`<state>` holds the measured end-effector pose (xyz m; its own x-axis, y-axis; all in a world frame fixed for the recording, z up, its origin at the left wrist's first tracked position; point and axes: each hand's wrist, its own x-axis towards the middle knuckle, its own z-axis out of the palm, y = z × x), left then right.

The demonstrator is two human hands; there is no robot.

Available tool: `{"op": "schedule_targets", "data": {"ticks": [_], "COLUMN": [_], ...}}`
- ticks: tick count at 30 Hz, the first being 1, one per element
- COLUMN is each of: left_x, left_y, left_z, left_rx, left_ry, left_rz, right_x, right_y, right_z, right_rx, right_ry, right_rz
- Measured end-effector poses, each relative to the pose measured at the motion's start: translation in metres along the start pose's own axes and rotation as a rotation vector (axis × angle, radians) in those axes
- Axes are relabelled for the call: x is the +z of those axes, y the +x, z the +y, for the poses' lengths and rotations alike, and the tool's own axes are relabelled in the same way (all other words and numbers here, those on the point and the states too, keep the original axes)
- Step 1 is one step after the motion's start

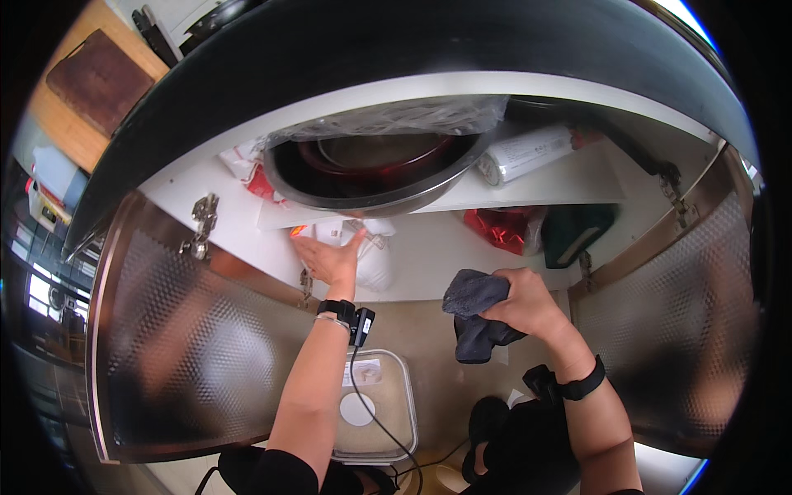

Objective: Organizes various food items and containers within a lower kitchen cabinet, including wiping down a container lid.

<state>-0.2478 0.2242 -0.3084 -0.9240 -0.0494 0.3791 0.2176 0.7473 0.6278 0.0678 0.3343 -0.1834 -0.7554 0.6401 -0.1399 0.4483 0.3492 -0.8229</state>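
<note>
My right hand (531,304) grips a bunched dark grey cloth (475,294), which hangs in front of the open cabinet. Reaching into the lower compartment, my left hand (330,257) has its thumb apart from its fingers. It lies against or just in front of white plastic packages (373,266); whether it touches them I cannot tell. On the shelf (526,190) above sits a large metal basin (371,202) with a dark red-rimmed bowl inside. Clear plastic wrap (408,117) covers part of the bowl. A white cylindrical container (526,154) lies on its side to the right.
Textured cabinet doors, left (192,352) and right (668,322), stand open on both sides. A red foil package (501,229) and a dark green bag (578,234) occupy the lower right. A clear lidded container (387,427) rests on the floor, with a black cable (377,414) across it.
</note>
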Motion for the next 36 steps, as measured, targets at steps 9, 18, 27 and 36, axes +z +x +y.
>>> {"op": "schedule_targets", "data": {"ticks": [9, 18, 27, 36], "left_x": [0.020, -0.014, -0.065, -0.107], "left_y": [0.064, 0.072, 0.042, -0.025], "left_z": [-0.054, -0.075, -0.056, -0.014], "left_rx": [-0.090, -0.470, -0.611, -0.593], "left_ry": [-0.195, -0.739, -0.768, -0.992], "left_rz": [-0.083, -0.567, -0.633, -0.708], "right_x": [-0.016, -0.026, -0.022, -0.009], "right_y": [0.006, 0.005, 0.012, 0.013], "right_z": [0.017, 0.006, 0.014, 0.028], "right_rx": [0.024, 0.046, 0.012, 0.080], "right_ry": [-0.055, 0.012, 0.067, -0.378], "right_rz": [0.090, 0.134, 0.195, 0.018]}}
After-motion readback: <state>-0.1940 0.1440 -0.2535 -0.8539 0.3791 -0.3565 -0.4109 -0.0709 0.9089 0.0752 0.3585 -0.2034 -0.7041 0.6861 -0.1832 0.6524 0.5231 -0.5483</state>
